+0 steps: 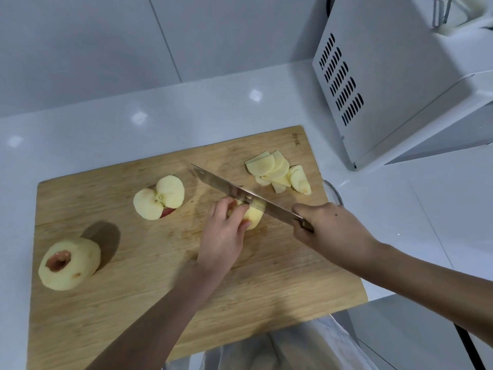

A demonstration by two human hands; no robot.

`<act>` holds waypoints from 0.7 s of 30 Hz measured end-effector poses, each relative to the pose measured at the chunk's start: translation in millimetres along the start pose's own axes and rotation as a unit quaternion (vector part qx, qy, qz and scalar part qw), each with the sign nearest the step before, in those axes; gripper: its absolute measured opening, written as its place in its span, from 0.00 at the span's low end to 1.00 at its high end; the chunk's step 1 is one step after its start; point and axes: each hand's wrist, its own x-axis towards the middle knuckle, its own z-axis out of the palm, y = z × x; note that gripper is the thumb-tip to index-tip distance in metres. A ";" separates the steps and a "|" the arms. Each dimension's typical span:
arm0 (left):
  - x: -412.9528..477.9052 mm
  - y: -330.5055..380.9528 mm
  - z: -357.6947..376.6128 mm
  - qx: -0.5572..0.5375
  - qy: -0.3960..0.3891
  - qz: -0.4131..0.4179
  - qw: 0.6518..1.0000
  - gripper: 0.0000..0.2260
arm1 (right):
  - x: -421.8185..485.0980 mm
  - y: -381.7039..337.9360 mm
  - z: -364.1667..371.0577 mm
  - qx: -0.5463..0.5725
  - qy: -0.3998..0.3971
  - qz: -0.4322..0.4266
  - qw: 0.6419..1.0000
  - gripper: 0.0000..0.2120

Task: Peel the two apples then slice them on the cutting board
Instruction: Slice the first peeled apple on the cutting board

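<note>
A wooden cutting board lies on the white counter. My left hand grips a peeled apple piece near the board's middle. My right hand holds the handle of a knife, whose blade rests across the top of that piece. A pile of apple slices lies at the board's far right. A peeled apple half with a strip of red skin sits left of the blade. A whole peeled apple stands at the board's near left.
A white microwave stands at the back right, close to the board's corner. A glass rim shows just past the board's right edge. White counter stretches behind the board, and pale cloth hangs below its front edge.
</note>
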 end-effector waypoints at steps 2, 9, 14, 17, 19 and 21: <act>0.5 0.4 0.3 0.003 0.000 0.000 1.000 0.16 | 1.6 -0.4 -0.3 -0.002 -0.003 0.002 1.000 0.08; 0.1 1.1 0.5 0.013 0.016 0.009 1.000 0.14 | 29.1 -2.0 20.9 -0.002 -0.047 0.022 0.999 0.09; -2.3 3.2 0.5 -0.016 0.027 -0.018 0.999 0.16 | 26.0 1.6 26.8 0.028 -0.009 0.024 0.999 0.09; -2.8 3.7 1.4 -0.029 0.035 -0.027 0.999 0.15 | 13.0 2.1 15.9 0.051 0.024 0.018 0.998 0.11; -3.7 4.6 2.0 -0.026 0.043 -0.028 0.998 0.15 | 5.6 0.9 8.8 0.044 0.041 0.009 0.998 0.10; -4.2 5.2 1.1 -0.024 0.048 -0.027 0.998 0.15 | 3.5 -1.3 5.1 0.036 0.037 0.000 0.999 0.10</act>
